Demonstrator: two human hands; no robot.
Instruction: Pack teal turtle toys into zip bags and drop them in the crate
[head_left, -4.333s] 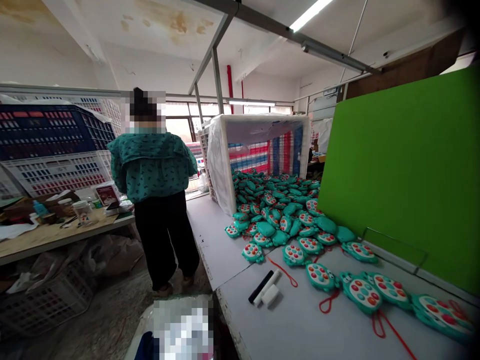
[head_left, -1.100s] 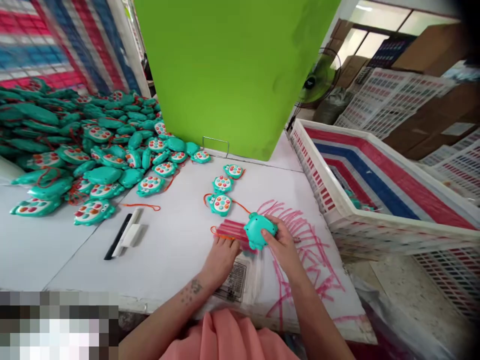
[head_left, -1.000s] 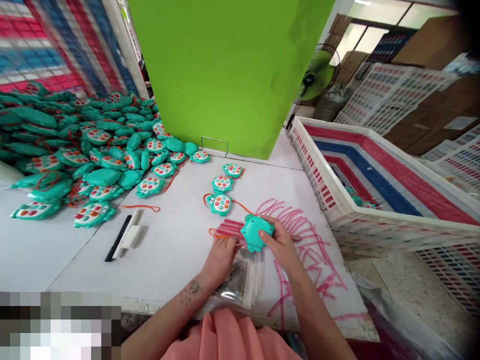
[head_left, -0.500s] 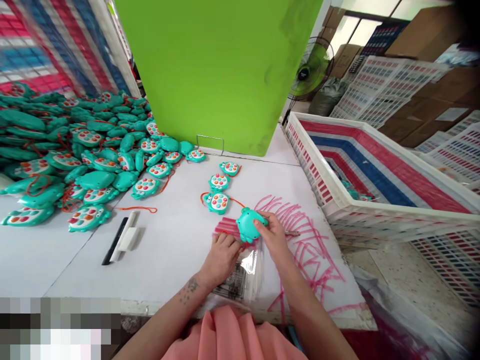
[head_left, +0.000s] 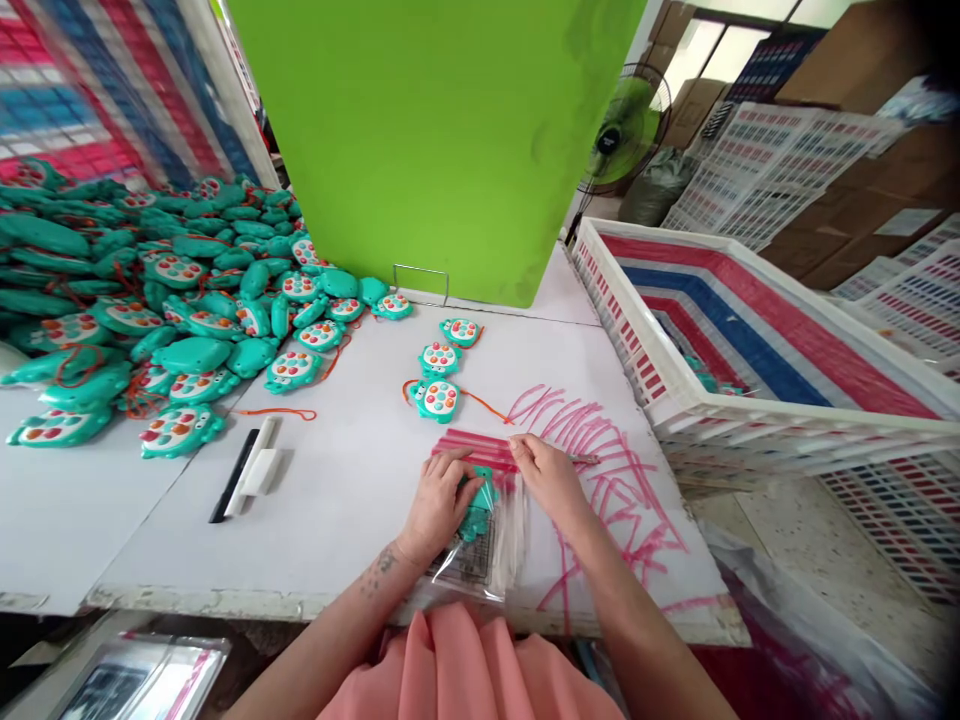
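Note:
A teal turtle-shaped toy [head_left: 477,515] with its plain back up lies in the top clear plastic bag [head_left: 457,570] of a stack at the table's front. My left hand [head_left: 435,505] rests at the bag's mouth, thumb and fingers closed on its edge beside the toy. My right hand [head_left: 546,475] is at the right end of the pink-striped bag flaps [head_left: 472,448], thumb and forefinger pinched on the flap's edge. Just beyond, three turtle toys [head_left: 437,398] lie button side up in a column, an orange cord trailing right from the nearest.
A big pile of turtle toys [head_left: 195,355] covers the table's left. Black and white markers [head_left: 234,475] and a small white block [head_left: 262,472] lie left of my hands. A green board [head_left: 442,150] stands behind. At the right is a white crate [head_left: 630,355] with striped lining.
The teal toy has gone from my right hand down into the bag. My right hand has moved to the flap's end; my left hand stays at the bag's mouth.

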